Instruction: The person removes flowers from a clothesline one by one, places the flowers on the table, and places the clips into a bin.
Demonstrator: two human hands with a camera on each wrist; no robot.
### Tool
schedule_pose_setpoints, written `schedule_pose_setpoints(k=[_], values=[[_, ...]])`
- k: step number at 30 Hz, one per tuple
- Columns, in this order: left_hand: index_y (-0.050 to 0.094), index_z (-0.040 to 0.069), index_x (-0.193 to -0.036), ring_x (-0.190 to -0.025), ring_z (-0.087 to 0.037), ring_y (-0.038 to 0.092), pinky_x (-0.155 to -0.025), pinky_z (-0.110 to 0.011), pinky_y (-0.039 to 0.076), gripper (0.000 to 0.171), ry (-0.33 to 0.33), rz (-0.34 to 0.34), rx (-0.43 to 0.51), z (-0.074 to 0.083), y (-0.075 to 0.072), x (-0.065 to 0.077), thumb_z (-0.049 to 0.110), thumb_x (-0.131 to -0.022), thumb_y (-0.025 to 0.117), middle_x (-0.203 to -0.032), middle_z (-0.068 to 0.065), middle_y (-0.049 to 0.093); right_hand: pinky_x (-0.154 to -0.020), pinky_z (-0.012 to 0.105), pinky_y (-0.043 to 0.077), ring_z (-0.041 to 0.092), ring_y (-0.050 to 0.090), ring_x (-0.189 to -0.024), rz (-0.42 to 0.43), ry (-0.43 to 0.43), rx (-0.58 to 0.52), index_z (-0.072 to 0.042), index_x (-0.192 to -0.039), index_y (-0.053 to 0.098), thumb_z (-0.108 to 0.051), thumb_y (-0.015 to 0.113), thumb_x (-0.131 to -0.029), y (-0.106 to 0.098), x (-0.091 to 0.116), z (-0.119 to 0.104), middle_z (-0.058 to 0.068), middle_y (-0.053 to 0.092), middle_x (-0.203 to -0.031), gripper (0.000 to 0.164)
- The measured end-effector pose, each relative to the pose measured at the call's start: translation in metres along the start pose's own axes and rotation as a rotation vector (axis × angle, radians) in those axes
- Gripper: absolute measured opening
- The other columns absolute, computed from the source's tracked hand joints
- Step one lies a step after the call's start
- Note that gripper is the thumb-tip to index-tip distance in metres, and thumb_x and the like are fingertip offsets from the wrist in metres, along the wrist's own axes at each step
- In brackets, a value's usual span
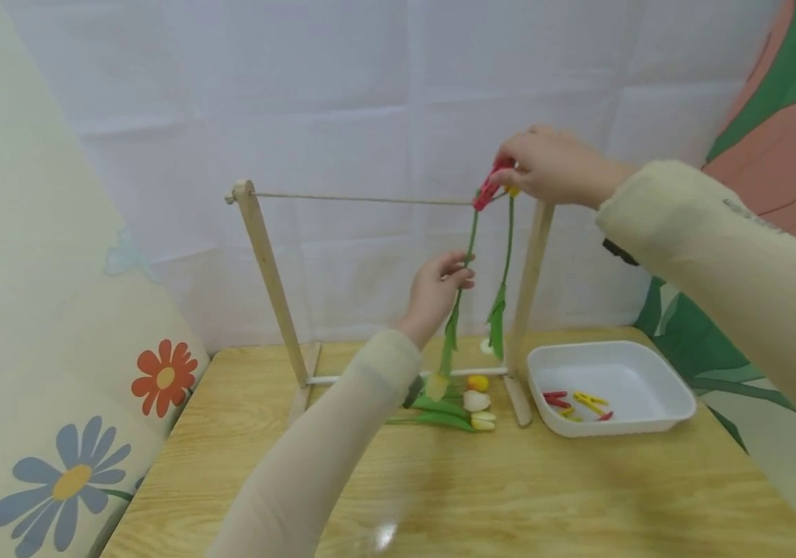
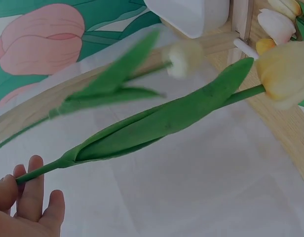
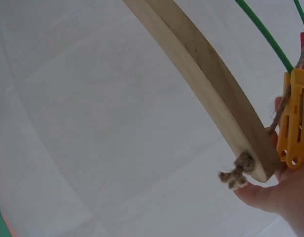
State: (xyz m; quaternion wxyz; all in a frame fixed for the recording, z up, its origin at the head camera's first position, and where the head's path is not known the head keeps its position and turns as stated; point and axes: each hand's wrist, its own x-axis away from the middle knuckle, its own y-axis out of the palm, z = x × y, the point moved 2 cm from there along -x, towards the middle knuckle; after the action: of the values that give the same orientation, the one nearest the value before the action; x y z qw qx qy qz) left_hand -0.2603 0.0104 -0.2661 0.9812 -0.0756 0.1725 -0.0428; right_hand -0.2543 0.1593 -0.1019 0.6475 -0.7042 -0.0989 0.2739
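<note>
My left hand [image 1: 435,291] pinches the green stem of an artificial tulip [image 2: 167,126] that hangs flower-down, its head cream-yellow. Above it, my right hand [image 1: 554,167] grips a red clothespin [image 1: 487,190] at the top of that stem, right on the rope [image 1: 363,200]. Just to the right another tulip [image 1: 497,314] with a pale head hangs upside down from the rope. A yellow clothespin [image 3: 297,118] holds its stem, close beside my right hand. In the head view my right fingers partly cover both clothespins.
The rope runs between the posts of a wooden frame [image 1: 268,287] on the table [image 1: 614,492]. Several tulips [image 1: 477,401] lie under it. A white tray [image 1: 656,387] at the right contains red and yellow clothespins [image 1: 589,401]. White cloth [image 1: 342,85] hangs behind.
</note>
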Motion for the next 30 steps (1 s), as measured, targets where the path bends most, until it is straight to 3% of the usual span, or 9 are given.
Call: schedule_pose_setpoints(k=[5, 11, 17, 20, 27, 30], values=[[0.065, 0.001, -0.121, -0.088, -0.027, 0.07, -0.081, -0.022, 0.055, 0.027, -0.011, 0.015, -0.025, 0.0, -0.003, -0.001, 0.001, -0.094, 0.06, -0.102, -0.016, 0.069, -0.091, 0.057, 0.032, 0.037, 0.044, -0.107, 0.084, -0.024, -0.079, 0.003, -0.107, 0.062, -0.022, 0.055, -0.101, 0.001, 0.003, 0.0, 0.019, 0.061, -0.1, 0.026], [0.065, 0.003, -0.121, -0.088, -0.025, 0.07, -0.081, -0.026, 0.056, 0.028, -0.022, 0.026, -0.045, 0.004, -0.01, -0.004, 0.002, -0.093, 0.062, -0.103, -0.015, 0.069, -0.085, 0.052, 0.036, 0.038, 0.048, -0.097, 0.291, -0.108, -0.13, 0.007, -0.096, 0.063, -0.011, 0.063, -0.095, 0.001, 0.009, 0.0, 0.024, 0.061, -0.095, 0.018], [0.064, -0.002, -0.119, -0.089, -0.027, 0.068, -0.085, -0.034, 0.056, 0.025, -0.012, 0.004, 0.005, 0.0, -0.016, 0.001, 0.0, -0.094, 0.061, -0.103, -0.018, 0.068, -0.09, 0.053, 0.038, 0.04, 0.051, -0.098, 0.462, -0.131, -0.218, 0.009, -0.093, 0.064, -0.006, 0.066, -0.093, -0.001, 0.015, 0.0, 0.026, 0.061, -0.097, 0.015], [0.063, -0.003, -0.118, -0.091, -0.026, 0.068, -0.086, -0.03, 0.055, 0.025, -0.009, 0.012, -0.003, -0.006, -0.02, 0.006, 0.003, -0.094, 0.061, -0.104, -0.017, 0.068, -0.094, 0.053, 0.038, 0.04, 0.05, -0.101, 0.515, -0.122, -0.243, 0.009, -0.096, 0.064, -0.006, 0.065, -0.093, 0.0, 0.024, -0.003, 0.025, 0.061, -0.1, 0.016], [0.065, -0.002, -0.114, -0.092, -0.026, 0.069, -0.089, -0.032, 0.054, 0.022, -0.005, 0.062, -0.026, -0.014, -0.039, 0.02, 0.006, -0.094, 0.063, -0.104, -0.016, 0.07, -0.083, 0.042, 0.033, 0.034, 0.045, -0.089, 0.695, -0.189, -0.259, 0.012, -0.097, 0.064, 0.0, 0.074, -0.084, 0.02, 0.053, -0.001, 0.023, 0.058, -0.087, 0.02], [0.064, -0.002, -0.115, -0.093, -0.025, 0.068, -0.092, -0.033, 0.053, 0.023, -0.023, 0.08, -0.014, -0.017, -0.048, 0.025, 0.006, -0.094, 0.063, -0.106, -0.015, 0.069, -0.084, 0.04, 0.034, 0.035, 0.047, -0.092, 0.735, -0.213, -0.273, 0.013, -0.097, 0.063, 0.001, 0.076, -0.081, 0.032, 0.064, 0.003, 0.024, 0.059, -0.089, 0.025]])
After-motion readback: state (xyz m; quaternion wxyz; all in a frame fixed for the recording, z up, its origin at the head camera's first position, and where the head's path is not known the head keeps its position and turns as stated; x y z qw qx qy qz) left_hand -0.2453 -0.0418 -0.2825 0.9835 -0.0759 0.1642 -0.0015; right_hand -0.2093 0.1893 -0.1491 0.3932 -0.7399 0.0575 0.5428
